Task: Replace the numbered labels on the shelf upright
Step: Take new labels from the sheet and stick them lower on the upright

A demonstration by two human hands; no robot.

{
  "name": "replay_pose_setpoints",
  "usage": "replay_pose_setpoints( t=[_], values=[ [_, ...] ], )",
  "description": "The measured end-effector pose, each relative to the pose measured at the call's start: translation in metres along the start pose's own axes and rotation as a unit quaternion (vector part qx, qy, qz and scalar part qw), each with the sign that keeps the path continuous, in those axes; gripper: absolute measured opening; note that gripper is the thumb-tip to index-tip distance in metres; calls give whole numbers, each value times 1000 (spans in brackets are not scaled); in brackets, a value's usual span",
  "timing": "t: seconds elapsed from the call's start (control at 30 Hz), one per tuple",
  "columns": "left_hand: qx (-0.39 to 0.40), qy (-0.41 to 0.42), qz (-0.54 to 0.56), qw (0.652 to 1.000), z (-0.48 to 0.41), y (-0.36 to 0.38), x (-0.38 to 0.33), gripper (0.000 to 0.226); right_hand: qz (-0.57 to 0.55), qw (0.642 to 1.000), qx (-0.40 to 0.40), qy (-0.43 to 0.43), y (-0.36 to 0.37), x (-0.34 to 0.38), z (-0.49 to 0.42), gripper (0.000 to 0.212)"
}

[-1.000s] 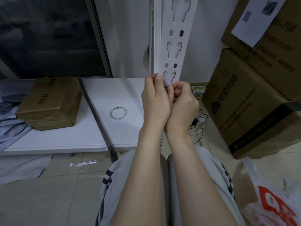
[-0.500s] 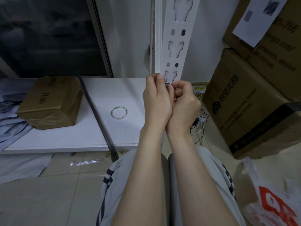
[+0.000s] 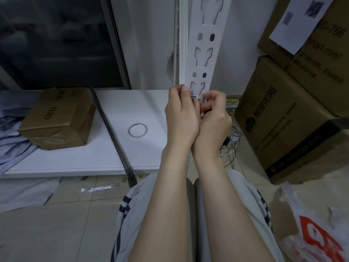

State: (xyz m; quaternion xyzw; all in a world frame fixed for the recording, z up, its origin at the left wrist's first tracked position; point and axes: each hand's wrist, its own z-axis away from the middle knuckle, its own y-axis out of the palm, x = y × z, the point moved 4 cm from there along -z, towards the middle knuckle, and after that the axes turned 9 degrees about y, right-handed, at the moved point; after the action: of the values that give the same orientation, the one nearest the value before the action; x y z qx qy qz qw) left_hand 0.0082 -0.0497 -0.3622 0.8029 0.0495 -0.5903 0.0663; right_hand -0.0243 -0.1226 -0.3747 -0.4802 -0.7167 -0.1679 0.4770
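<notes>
Pinching a small blue-edged label against the white shelf upright, the left hand and right hand touch, fingers of both curled on it.

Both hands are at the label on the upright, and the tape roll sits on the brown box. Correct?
Not quite. The head view shows the tape roll lying flat on the white board, right of the box and apart from it. The left hand and right hand are at the label on the upright.
</notes>
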Motion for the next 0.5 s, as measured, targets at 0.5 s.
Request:
replay_pose_setpoints(
  t=[0.5],
  values=[
    [3, 4, 0, 1000, 0, 0, 0, 17, 3, 1000, -11, -10, 1, -2, 0, 9]
  ],
)
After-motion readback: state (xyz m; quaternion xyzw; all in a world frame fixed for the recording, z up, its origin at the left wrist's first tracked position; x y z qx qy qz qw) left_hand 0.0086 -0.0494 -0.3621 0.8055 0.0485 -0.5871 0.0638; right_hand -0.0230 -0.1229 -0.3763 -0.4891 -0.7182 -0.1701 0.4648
